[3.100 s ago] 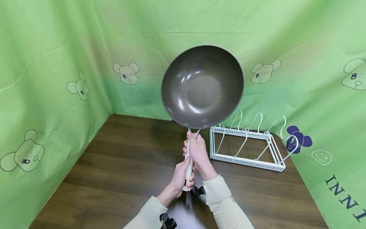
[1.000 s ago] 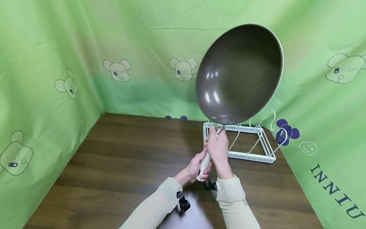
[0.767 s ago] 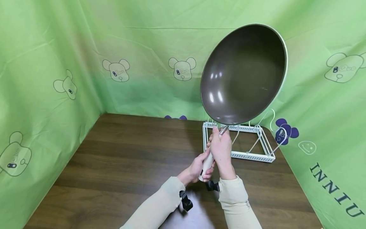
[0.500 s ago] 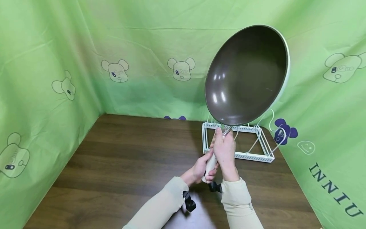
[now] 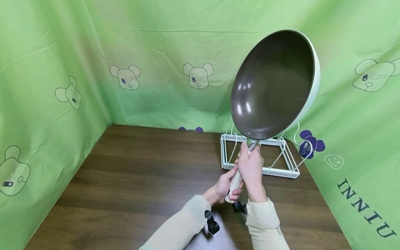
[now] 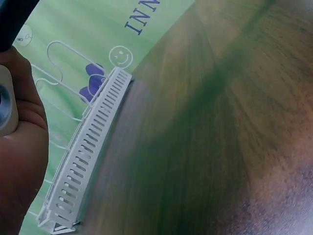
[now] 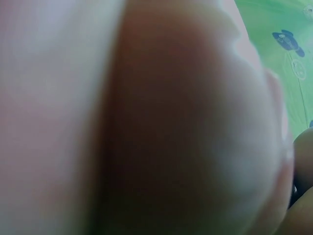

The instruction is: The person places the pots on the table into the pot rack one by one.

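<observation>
A deep wok [image 5: 273, 83] with a dark inside and pale outer wall is held up, tilted, its inside facing left and toward me. My right hand [image 5: 251, 168] grips the upper part of its white handle [image 5: 235, 184], close to the metal neck. Lower down, my left hand [image 5: 223, 185] wraps round the handle's end. The white rack [image 5: 279, 172] with upright wire loops stands on the table behind the hands, partly hidden by wok and right hand. In the left wrist view the handle's end [image 6: 7, 103] shows in the left hand [image 6: 24, 152]. Blurred skin fills the right wrist view.
The brown wooden table [image 5: 140, 173] spreads left of and in front of the rack. Green printed cloth [image 5: 162, 52] hangs at the back and on both sides, the wok in front of it. Dark wrist cameras [image 5: 212, 222] sit on both wrists.
Both hands have carried the wok rightward from the middle to the rack's area, and it has turned to face left. Lately it drifts slightly right and down, showing more outer wall.
</observation>
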The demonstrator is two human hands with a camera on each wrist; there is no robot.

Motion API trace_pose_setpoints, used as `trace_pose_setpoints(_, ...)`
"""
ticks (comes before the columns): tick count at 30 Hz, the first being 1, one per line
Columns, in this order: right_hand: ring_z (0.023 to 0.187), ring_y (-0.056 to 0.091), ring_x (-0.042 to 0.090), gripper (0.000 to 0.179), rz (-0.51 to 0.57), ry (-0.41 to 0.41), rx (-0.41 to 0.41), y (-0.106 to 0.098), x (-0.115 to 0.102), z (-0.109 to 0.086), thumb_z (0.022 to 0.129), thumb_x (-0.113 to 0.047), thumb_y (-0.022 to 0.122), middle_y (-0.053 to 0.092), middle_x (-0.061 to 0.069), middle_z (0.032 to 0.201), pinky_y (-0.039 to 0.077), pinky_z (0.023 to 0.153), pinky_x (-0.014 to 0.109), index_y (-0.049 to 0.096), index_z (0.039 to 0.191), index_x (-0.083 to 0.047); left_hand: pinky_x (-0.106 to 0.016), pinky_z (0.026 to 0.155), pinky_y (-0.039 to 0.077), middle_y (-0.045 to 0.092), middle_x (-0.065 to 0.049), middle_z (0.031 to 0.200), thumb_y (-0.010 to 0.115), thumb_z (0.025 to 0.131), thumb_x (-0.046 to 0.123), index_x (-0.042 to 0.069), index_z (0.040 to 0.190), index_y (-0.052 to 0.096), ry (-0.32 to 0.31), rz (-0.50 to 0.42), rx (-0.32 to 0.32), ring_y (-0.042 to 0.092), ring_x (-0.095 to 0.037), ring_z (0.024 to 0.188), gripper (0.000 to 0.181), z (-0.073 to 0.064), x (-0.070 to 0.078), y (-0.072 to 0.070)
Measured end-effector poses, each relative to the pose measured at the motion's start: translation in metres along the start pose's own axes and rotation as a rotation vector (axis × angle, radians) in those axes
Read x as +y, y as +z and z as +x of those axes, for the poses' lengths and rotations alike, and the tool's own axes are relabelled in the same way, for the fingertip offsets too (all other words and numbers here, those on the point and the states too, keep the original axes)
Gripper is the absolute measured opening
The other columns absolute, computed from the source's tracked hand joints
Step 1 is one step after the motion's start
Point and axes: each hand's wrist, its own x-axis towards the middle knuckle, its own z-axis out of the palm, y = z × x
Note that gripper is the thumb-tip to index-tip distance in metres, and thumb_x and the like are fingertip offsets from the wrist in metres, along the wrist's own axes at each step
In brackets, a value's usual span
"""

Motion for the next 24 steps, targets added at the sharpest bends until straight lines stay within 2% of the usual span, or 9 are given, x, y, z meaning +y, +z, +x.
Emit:
trace_pose_setpoints(5,0.054,0.062,0.003,0.034,-0.041,0.004,0.027,-0.011,0.002,-0.003,0.107,-0.038,0.045,0.069,0.011,0.081,0.049,0.056,0.021,0.051,0.111,-0.004,-0.022,0.035,0.029,0.038,0.012,0.049,0.016,0.101,0.069,0.016,0.077,0.044,-0.014,-0.013,-0.042,0.036,0.0,0.034,0.064,0.006,-0.005,0.007)
trace_pose_setpoints(8,0.054,0.061,0.002,0.033,-0.066,0.003,0.037,-0.017,0.004,-0.006,0.107,-0.037,0.045,0.069,0.01,0.081,0.048,0.058,0.022,0.051,0.111,-0.004,-0.023,0.035,0.027,0.035,0.011,0.048,0.018,0.1,0.071,0.016,0.075,0.043,-0.028,-0.008,-0.036,0.033,-0.002,0.034,0.065,0.009,-0.011,0.011)
trace_pose_setpoints(11,0.054,0.062,0.003,0.033,-0.082,0.001,0.039,-0.022,0.006,-0.009,0.107,-0.037,0.044,0.069,0.008,0.079,0.047,0.06,0.023,0.051,0.111,-0.005,-0.023,0.034,0.027,0.034,0.011,0.048,0.018,0.099,0.072,0.016,0.074,0.044,-0.041,-0.009,-0.036,0.032,-0.003,0.033,0.066,0.01,-0.014,0.014)
trace_pose_setpoints(16,0.056,0.064,0.009,0.032,-0.089,-0.002,0.039,-0.025,0.004,-0.013,0.107,-0.036,0.044,0.068,0.009,0.079,0.048,0.061,0.028,0.05,0.111,-0.004,-0.022,0.034,0.029,0.04,0.013,0.047,0.017,0.1,0.07,0.018,0.074,0.045,-0.044,-0.031,-0.1,0.036,-0.001,0.033,0.065,0.008,-0.014,0.016)
trace_pose_setpoints(24,0.057,0.064,0.011,0.03,-0.086,-0.028,0.042,-0.021,0.004,-0.018,0.107,-0.033,0.047,0.068,0.012,0.079,0.049,0.064,0.032,0.05,0.11,-0.003,-0.023,0.034,0.029,0.04,0.013,0.047,0.017,0.099,0.072,0.02,0.072,0.047,-0.032,-0.047,-0.147,0.037,-0.001,0.034,0.066,0.002,-0.014,0.015)
